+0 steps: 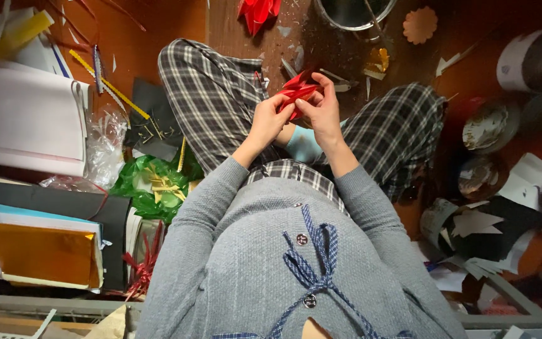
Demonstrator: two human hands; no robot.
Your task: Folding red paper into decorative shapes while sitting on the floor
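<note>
Gold foil sheets [44, 254] sit stacked at the far left on top of some white and blue paper, with a white pad [26, 119] above them and yellow strips [105, 85] scattered on the floor nearby. Next over there's a crumpled green wrapper [152, 185] with yellow scraps in it, just beside the knee, and that stuff could easily get dragged around if the leg shifts. In the middle, the left hand [268, 122] and right hand [322, 113] are both up over the lap, fingertips pinching a small folded red paper piece [297, 93] between them, hands nearly touching. Main worry as I see it: the paper looks thin and already creased sharp, so a hard squeeze or a pull in opposite directions could tear it at a fold or flatten a point. It's also held only by the fingertips, so a slip drops it into the mess of scraps on the floor. Up top there's another red piece [258, 11] and a metal pot [352, 11], plus an orange paper flower [419, 25]. Over on the right, tape rolls [490, 125] and a pile of black and white cuttings [484, 229] crowd that knee, easy to knock or kick.
</note>
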